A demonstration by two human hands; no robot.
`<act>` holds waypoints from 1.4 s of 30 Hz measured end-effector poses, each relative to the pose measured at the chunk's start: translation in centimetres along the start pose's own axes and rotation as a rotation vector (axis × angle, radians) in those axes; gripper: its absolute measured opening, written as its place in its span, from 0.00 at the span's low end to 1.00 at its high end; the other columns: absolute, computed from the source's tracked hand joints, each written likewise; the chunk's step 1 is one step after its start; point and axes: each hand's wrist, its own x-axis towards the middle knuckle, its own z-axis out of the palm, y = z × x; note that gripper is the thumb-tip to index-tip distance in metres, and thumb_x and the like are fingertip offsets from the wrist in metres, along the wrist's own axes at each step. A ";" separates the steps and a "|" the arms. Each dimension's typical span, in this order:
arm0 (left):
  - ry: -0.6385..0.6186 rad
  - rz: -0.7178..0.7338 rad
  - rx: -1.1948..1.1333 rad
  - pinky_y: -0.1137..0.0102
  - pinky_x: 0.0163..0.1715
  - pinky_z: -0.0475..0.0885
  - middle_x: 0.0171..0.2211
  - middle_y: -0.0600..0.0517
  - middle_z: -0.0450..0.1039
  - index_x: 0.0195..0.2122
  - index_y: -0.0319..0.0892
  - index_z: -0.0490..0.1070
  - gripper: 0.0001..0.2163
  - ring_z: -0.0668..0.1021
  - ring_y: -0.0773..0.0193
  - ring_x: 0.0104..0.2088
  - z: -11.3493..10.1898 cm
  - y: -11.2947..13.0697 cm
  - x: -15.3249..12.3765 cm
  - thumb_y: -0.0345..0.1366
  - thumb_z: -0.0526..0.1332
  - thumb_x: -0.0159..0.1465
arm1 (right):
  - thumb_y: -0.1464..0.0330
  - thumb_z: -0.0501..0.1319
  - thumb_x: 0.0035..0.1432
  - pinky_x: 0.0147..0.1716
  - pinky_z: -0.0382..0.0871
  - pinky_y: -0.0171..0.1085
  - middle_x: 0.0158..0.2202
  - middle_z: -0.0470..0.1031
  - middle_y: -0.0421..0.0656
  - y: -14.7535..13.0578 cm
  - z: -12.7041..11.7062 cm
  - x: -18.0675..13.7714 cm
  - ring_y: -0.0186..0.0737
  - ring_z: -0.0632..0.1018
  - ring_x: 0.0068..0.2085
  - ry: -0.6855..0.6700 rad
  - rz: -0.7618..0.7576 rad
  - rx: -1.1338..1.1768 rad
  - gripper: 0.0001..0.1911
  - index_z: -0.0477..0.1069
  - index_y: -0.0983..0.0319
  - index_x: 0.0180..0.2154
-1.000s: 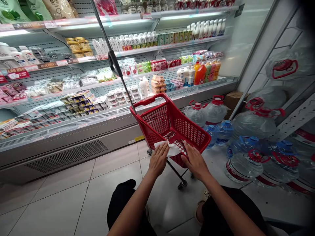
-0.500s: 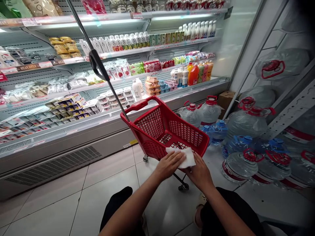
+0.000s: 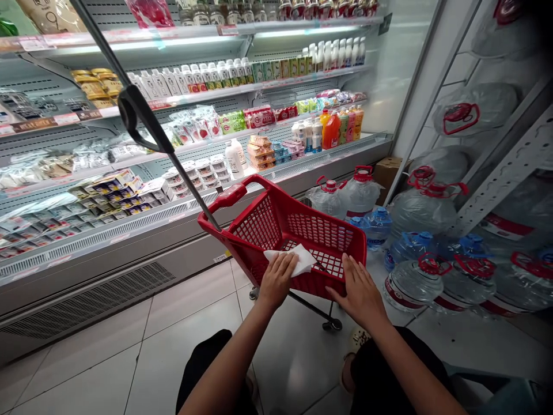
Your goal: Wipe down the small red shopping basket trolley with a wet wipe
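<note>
A small red plastic shopping cart (image 3: pixel 322 222) with a perforated basket stands in front of me on the tiled floor. My left hand (image 3: pixel 279 279) lies over a white wipe (image 3: pixel 306 259) and holds it on the basket's near rim; part of the wipe hangs over the inside. At the near right corner of the basket, my right hand (image 3: pixel 360 291) rests with fingers stretched out and thumb apart, holding nothing. From the cart's handle (image 3: pixel 228 196) side rises a long grey pole (image 3: pixel 190 184) with a black clip (image 3: pixel 138 118).
A lit refrigerated shelf (image 3: pixel 259 89) with bottles, cartons and tubs runs behind the cart. Large water bottles with red handles (image 3: pixel 415 282) crowd the right side. A cardboard box (image 3: pixel 386 173) stands at the back, and my legs (image 3: pixel 211 369) are below.
My left hand has moved left along the rim with the wipe. The right hand has come off the wipe and shifted right to the corner. The cart has turned slightly.
</note>
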 end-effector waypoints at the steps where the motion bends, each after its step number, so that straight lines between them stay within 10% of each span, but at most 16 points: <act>1: -0.003 0.005 0.006 0.55 0.72 0.56 0.69 0.46 0.64 0.73 0.41 0.55 0.28 0.65 0.56 0.70 0.0 1.0 -0.2 0.28 0.51 0.72 | 0.45 0.53 0.68 0.69 0.57 0.58 0.75 0.51 0.57 -0.6 0.1 0.1 0.59 0.59 0.72 0.010 0.006 -0.012 0.52 0.31 0.68 0.76; 7: -0.067 0.142 0.026 0.60 0.73 0.56 0.75 0.52 0.53 0.76 0.43 0.48 0.31 0.58 0.60 0.74 -2.1 2.2 -1.2 0.27 0.50 0.72 | 0.52 0.54 0.69 0.68 0.59 0.56 0.77 0.44 0.53 -1.9 -0.6 0.6 0.58 0.61 0.72 0.011 -0.034 0.015 0.49 0.29 0.64 0.76; 12: -0.034 -0.034 0.046 0.58 0.73 0.55 0.74 0.50 0.54 0.76 0.43 0.48 0.30 0.59 0.57 0.73 -3.8 0.6 -2.7 0.28 0.50 0.73 | 0.55 0.54 0.70 0.66 0.62 0.55 0.76 0.47 0.53 -0.7 -0.9 0.4 0.57 0.67 0.69 -0.005 -0.027 0.019 0.45 0.33 0.63 0.76; 19: -0.033 -0.015 0.020 0.59 0.73 0.56 0.74 0.51 0.51 0.76 0.40 0.49 0.29 0.59 0.59 0.73 -2.1 5.6 -1.3 0.29 0.49 0.74 | 0.62 0.59 0.64 0.70 0.55 0.58 0.78 0.36 0.50 -5.2 0.4 2.0 0.61 0.56 0.74 0.009 -0.114 0.063 0.52 0.28 0.62 0.76; 26: -0.030 -0.128 0.102 0.58 0.73 0.54 0.74 0.50 0.54 0.77 0.41 0.46 0.31 0.60 0.58 0.73 -5.6 0.2 -4.3 0.26 0.48 0.72 | 0.58 0.59 0.67 0.69 0.58 0.53 0.78 0.36 0.53 -4.3 0.0 2.4 0.57 0.61 0.72 -0.057 -0.127 0.033 0.51 0.29 0.65 0.76; 42: -0.008 -0.204 0.170 0.56 0.73 0.56 0.70 0.46 0.63 0.73 0.38 0.58 0.27 0.65 0.55 0.70 -7.8 -1.8 -5.0 0.27 0.52 0.71 | 0.57 0.58 0.67 0.69 0.55 0.59 0.77 0.39 0.56 -5.9 1.0 2.7 0.62 0.54 0.74 -0.023 -0.141 -0.014 0.49 0.32 0.69 0.75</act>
